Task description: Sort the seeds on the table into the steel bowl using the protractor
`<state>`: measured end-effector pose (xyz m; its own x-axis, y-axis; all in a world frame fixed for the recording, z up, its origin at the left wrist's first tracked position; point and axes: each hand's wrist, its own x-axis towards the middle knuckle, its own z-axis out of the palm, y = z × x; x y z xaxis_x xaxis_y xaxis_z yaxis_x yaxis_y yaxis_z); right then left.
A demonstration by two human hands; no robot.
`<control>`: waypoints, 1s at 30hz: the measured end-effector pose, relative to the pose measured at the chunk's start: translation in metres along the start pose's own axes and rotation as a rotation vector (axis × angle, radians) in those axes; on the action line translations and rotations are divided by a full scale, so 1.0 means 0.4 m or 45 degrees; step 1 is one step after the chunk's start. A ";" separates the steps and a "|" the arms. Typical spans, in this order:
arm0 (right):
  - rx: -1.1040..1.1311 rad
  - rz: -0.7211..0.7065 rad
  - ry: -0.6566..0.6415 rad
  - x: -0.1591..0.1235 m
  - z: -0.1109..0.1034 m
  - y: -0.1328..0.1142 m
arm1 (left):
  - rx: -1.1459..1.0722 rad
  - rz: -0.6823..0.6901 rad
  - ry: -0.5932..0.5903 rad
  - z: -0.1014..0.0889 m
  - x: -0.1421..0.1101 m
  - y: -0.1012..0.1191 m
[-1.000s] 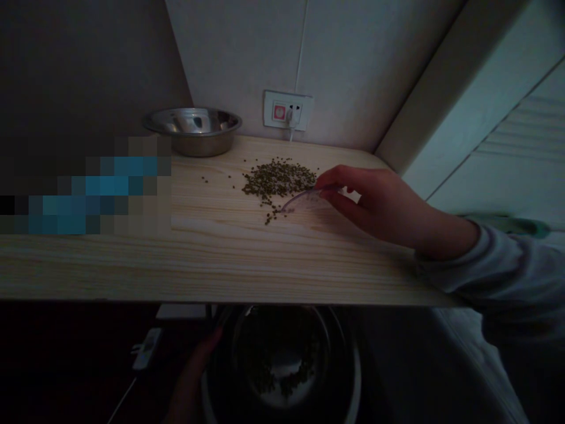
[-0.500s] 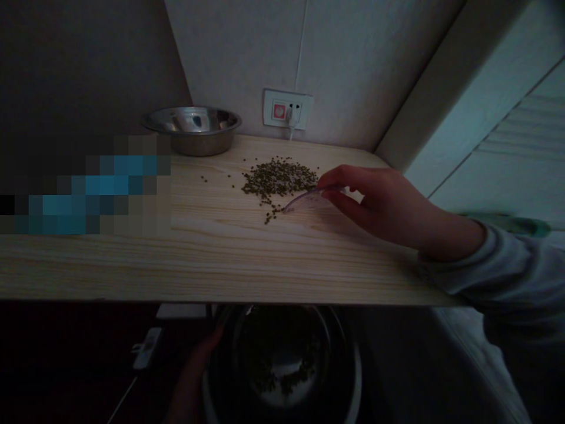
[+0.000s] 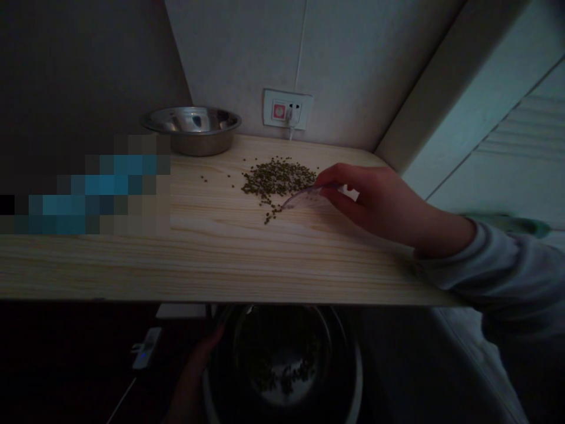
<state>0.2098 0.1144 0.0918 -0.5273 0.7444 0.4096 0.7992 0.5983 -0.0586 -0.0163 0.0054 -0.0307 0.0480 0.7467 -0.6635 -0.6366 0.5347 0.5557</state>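
A pile of small green beans (image 3: 277, 179) lies on the light wooden tabletop (image 3: 212, 253). My right hand (image 3: 375, 200) pinches a thin clear plastic scraper (image 3: 304, 197), whose edge rests on the table at the pile's right side. Below the table's front edge, my left hand (image 3: 194, 371) grips the rim of a steel bowl (image 3: 282, 365) that has some beans in its bottom. The left hand is dim and only partly visible.
A second steel bowl (image 3: 192, 128) stands at the back of the table by the wall. A wall socket (image 3: 286, 110) with a plugged-in cable sits behind the beans. A white cabinet (image 3: 485, 118) rises on the right. A blurred patch covers the table's left part.
My right hand and the scraper have shifted very slightly toward the pile. The bowl under the table stays in place.
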 end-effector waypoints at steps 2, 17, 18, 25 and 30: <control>0.007 -0.002 -0.012 0.000 -0.001 -0.003 | -0.033 0.053 -0.025 0.016 -0.008 -0.005; 0.036 -0.014 -0.026 -0.002 -0.003 -0.010 | -0.040 0.120 0.009 -0.001 0.014 -0.016; 0.037 -0.012 -0.019 -0.001 -0.002 -0.010 | -0.027 0.119 0.024 -0.010 0.019 -0.017; 0.062 -0.016 0.010 -0.002 -0.004 -0.014 | -0.017 0.101 0.107 -0.059 0.059 -0.012; 0.048 -0.010 -0.027 -0.003 -0.006 -0.016 | 0.013 0.112 0.107 -0.062 0.059 -0.017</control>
<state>0.2062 0.1091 0.0941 -0.5394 0.7457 0.3911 0.7838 0.6144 -0.0902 -0.0300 0.0096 -0.0623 -0.0728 0.7551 -0.6516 -0.6277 0.4730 0.6183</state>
